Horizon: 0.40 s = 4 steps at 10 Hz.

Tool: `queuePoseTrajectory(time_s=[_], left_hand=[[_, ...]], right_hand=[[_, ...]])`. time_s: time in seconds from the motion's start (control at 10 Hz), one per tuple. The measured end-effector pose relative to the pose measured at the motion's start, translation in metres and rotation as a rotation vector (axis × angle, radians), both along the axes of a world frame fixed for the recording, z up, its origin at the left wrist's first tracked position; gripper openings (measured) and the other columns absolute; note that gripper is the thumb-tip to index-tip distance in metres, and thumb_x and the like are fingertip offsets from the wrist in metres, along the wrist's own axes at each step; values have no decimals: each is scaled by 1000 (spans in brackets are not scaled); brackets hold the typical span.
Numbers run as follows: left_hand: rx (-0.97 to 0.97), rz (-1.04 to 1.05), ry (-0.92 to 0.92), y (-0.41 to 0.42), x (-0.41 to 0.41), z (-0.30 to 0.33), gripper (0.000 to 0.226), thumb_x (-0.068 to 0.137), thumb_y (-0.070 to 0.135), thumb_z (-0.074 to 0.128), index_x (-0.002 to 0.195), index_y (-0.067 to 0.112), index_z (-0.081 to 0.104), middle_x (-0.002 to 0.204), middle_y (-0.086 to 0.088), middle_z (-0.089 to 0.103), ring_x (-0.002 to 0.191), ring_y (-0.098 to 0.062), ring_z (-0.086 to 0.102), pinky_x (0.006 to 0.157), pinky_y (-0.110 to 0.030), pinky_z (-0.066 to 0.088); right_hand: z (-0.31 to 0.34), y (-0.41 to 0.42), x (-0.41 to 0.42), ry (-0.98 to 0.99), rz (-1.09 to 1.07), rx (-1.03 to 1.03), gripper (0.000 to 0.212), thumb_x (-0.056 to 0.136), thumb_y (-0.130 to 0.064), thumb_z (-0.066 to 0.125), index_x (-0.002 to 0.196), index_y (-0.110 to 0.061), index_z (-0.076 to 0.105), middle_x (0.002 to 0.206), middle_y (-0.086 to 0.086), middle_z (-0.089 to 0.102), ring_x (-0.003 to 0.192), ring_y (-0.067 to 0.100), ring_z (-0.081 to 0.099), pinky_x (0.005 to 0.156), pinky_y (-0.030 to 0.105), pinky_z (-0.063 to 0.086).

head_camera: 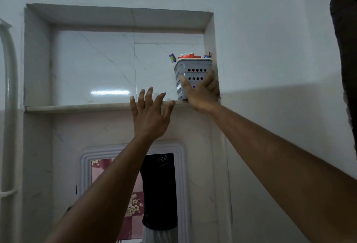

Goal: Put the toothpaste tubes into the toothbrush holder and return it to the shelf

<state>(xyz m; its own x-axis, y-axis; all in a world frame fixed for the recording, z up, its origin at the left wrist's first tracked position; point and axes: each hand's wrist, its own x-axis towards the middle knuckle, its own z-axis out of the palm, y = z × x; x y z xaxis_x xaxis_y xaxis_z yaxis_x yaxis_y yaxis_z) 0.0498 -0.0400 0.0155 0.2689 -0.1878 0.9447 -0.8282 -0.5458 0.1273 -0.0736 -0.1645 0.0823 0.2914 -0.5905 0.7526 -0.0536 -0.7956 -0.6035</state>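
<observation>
step: this looks like the last part of the job, putting the toothbrush holder [191, 77] back on the shelf [81, 108]. the holder sits at the right end of the shelf, tucked into the corner of the wall nook [34, 57].
holder: it is a grey plastic basket with round holes. it leans a little, and its bottom is at the front edge of the shelf.
inside the holder: something red and white pokes out of the top. it looks like the toothpaste tubes [188, 55]. purple and green toothbrush heads [172, 58] stick up too.
right hand: the right hand [201, 95] is pressed on the front and lower side of the holder. its fingers [209, 77] are spread wide and lie flat on the plastic. it looks more like a push than a tight hold.
left hand: the left hand [149, 114] holds nothing. its fingers are spread wide. its thumb tip is by the shelf edge, but i cannot tell if it touches. it is just beside the holder, not on it.
next move: i think the holder needs a soft push back so it stands flat and away from the edge. then both hands can let go.
watch out: a hard push could tip it, as it looks tall and full.
below: a mirror [135, 194] hangs under the shelf.
</observation>
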Motion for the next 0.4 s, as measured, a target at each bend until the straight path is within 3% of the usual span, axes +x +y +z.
queuePoseTrajectory(time_s=[0.2, 0.3, 0.4], left_hand=[[19, 18, -18, 2, 0, -3, 63, 107, 71, 30, 159, 38, 44, 176, -2, 25, 166, -25, 9, 130, -50, -12], [50, 32, -29, 7, -3, -6, 63, 107, 69, 32, 161, 37, 43, 175, -2, 28, 165, -26, 13, 131, -51, -10], [90, 12, -27, 15, -3, -4, 65, 108, 67, 31, 165, 37, 37, 177, 0, 27, 166, -24, 11, 132, -49, -9]], right_hand=[[-21, -11, 10, 115, -33, -83, 115, 105, -82, 36, 171, -18, -34, 183, 21, -8, 172, 38, 0, 137, 55, 4], [-20, -6, 4, 133, -15, -78, 115, 106, -80, 39, 171, -18, -32, 183, 21, -10, 172, 39, -3, 137, 56, 5], [-28, -6, 1, 40, -42, -140, 115, 103, -76, 52, 176, -14, -13, 179, 20, 2, 167, 42, 10, 137, 58, 19]])
